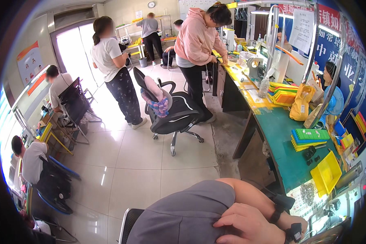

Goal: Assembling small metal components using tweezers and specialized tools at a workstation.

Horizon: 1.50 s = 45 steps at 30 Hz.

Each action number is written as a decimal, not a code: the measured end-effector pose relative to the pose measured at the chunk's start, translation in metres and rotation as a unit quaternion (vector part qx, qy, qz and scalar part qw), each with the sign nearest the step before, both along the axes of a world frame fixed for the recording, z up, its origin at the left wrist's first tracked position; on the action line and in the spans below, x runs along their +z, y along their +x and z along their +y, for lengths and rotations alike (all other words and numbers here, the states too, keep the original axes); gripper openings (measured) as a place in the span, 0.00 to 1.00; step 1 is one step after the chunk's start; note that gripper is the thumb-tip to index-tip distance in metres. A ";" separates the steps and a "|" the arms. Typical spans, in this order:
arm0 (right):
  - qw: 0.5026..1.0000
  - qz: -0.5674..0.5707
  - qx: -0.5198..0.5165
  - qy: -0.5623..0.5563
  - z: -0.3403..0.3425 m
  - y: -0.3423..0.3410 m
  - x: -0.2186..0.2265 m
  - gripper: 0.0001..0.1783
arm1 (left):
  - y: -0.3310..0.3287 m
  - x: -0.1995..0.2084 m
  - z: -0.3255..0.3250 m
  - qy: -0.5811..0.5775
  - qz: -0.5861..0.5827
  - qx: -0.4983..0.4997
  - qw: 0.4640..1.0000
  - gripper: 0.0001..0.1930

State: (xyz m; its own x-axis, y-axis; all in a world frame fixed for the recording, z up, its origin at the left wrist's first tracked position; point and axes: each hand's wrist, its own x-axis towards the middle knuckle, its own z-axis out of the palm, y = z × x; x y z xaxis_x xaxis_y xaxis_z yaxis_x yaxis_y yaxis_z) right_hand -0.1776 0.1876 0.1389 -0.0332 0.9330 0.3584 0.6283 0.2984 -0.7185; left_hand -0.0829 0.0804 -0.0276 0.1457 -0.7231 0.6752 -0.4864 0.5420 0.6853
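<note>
My left arm, in a grey sleeve [187, 207], reaches toward the lit right end of the workbench. A black strap with a small device [281, 202] sits on that wrist. Only a part of my left hand [289, 221] shows; its fingers are hidden behind my right wrist. My right hand [250, 224] lies across, fingers apart and touching the grey sleeve, with nothing held in it. Another black wrist device [295, 233] is strapped there. Beyond the hands lies a pile of small dark parts [307, 192] on a printed sheet, beside a tilted yellow tray [327, 173].
The green workbench [268, 136] carries stacked coloured trays [310, 138], a yellow bag [301, 102] and a blue fan [334, 101]. An empty black swivel chair [173, 114] stands on the tiled floor. A person in pink [195, 36] stands at the bench; several others stand or sit around the room.
</note>
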 end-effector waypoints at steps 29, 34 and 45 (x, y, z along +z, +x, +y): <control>1.000 0.008 -0.023 0.001 -0.003 -0.006 -0.001 0.21 | -0.014 0.008 0.001 0.063 0.042 0.019 0.997 0.21; 0.999 0.004 -0.036 0.030 -0.004 -0.011 0.001 0.22 | -0.015 0.006 -0.008 0.064 0.048 0.007 0.997 0.20; 0.999 0.002 -0.039 0.025 -0.004 -0.013 0.003 0.22 | -0.012 0.000 -0.030 0.072 0.061 -0.016 0.995 0.20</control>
